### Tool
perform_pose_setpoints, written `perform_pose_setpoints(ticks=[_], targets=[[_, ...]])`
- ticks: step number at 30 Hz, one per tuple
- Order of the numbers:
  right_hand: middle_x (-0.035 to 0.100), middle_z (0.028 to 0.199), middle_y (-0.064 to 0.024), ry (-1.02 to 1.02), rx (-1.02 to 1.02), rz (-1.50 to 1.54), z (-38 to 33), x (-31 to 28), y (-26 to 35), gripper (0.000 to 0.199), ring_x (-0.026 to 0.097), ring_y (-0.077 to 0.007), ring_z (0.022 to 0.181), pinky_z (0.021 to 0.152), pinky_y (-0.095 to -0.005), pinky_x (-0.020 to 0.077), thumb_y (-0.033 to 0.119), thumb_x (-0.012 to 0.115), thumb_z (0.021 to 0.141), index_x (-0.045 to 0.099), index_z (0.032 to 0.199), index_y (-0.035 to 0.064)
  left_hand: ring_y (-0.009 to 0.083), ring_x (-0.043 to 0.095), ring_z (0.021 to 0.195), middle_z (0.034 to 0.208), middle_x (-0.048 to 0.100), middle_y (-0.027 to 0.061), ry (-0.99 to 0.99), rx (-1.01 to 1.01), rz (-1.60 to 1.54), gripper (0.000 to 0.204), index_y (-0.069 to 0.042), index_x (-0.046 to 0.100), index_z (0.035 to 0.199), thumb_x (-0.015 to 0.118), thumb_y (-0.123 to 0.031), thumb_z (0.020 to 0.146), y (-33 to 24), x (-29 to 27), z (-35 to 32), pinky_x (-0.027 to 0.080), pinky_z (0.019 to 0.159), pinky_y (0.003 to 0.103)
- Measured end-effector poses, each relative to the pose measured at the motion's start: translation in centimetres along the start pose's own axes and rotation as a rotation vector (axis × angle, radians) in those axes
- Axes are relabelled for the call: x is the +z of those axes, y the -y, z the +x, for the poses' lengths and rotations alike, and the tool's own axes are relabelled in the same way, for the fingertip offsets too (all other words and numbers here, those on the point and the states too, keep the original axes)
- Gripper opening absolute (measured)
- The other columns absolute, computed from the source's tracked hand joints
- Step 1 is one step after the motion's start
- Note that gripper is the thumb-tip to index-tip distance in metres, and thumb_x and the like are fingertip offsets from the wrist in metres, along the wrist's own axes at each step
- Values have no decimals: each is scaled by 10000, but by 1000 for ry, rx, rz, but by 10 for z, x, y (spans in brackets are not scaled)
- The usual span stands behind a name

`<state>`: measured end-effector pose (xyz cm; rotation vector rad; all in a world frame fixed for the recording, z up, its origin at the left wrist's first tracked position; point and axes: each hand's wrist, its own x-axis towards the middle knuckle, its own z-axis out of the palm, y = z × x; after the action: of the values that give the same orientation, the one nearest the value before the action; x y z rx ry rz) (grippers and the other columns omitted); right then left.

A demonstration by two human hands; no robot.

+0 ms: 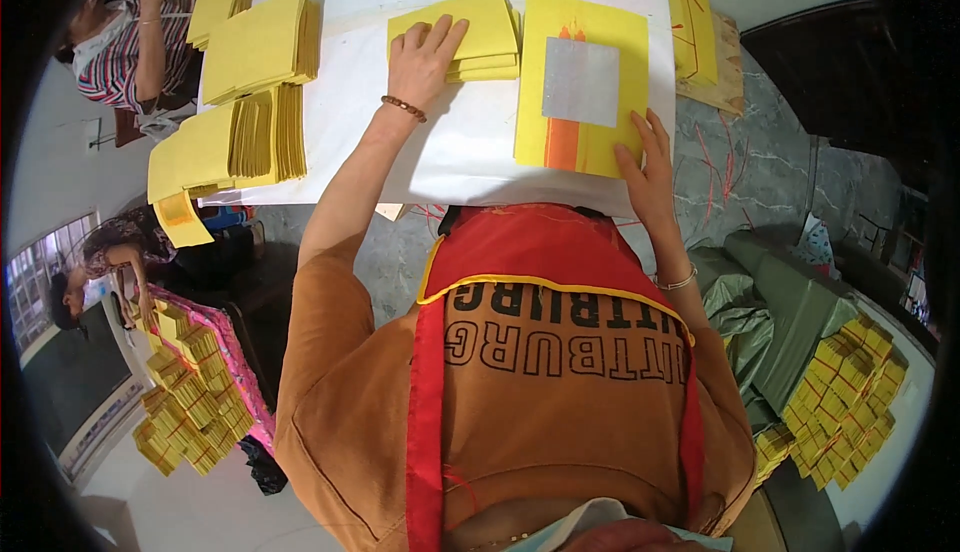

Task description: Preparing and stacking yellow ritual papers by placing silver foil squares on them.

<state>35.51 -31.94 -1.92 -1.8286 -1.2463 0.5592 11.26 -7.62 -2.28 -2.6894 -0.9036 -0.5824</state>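
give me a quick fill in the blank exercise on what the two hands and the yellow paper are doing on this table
1. The left hand rests flat on a small stack of ______ folded sheets.
2. The right hand touches the lower right edge of the large yellow sheet, which bears a ______ foil square at its middle.
3. Below that square runs an ______ stripe.
4. The left wrist wears a ______ bracelet.

Missing words: yellow; silver; orange; beaded

left hand (422, 55): flat, fingers spread, arm extended | right hand (647, 167): flat, fingers splayed
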Motion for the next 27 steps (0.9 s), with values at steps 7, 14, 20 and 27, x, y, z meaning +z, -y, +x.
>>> perform_pose_setpoints(ticks=[7, 14, 20, 27], targets=[[333, 1379, -176, 32, 46, 38, 1, -2, -1, 444, 335, -303, 1276, 1023, -357, 309, 163, 571, 854, 476, 1270, 42, 263, 486, 1040, 1240, 499, 37, 80, -8, -48, 554, -177, 475, 1253, 598, -103, 718, 4, 3, -6, 362, 839, 385], [310, 1387, -162, 34, 57, 54, 4, -1, -4, 457, 348, -304, 1259, 992, -363, 352, 164, 604, 833, 489, 1264, 64, 296, 374, 1195, 1364, 386, 100, 197, 62, -146, 467, -203, 430, 1319, 485, -379, 890, 5, 26, -27, 277, 984, 447], [245, 1436, -154, 68, -156, -166, 2, -11, 5, 642, 245, -338, 1313, 1045, -443, 237, 237, 723, 713, 470, 1290, 114, 302, 365, 1210, 1371, 380, 100, 232, 86, -186, 470, -274, 444, 1312, 472, -459, 881, 14, 29, -25, 260, 1001, 466], [244, 1449, -112, 158, -315, -340, -3, -7, -1, 717, 214, -342, 1325, 1043, -494, 188, 298, 771, 639, 481, 1286, 189, 293, 431, 1156, 1296, 459, 105, 358, 157, -208, 452, -249, 503, 1269, 508, -447, 863, 21, 3, 4, 325, 956, 439]])
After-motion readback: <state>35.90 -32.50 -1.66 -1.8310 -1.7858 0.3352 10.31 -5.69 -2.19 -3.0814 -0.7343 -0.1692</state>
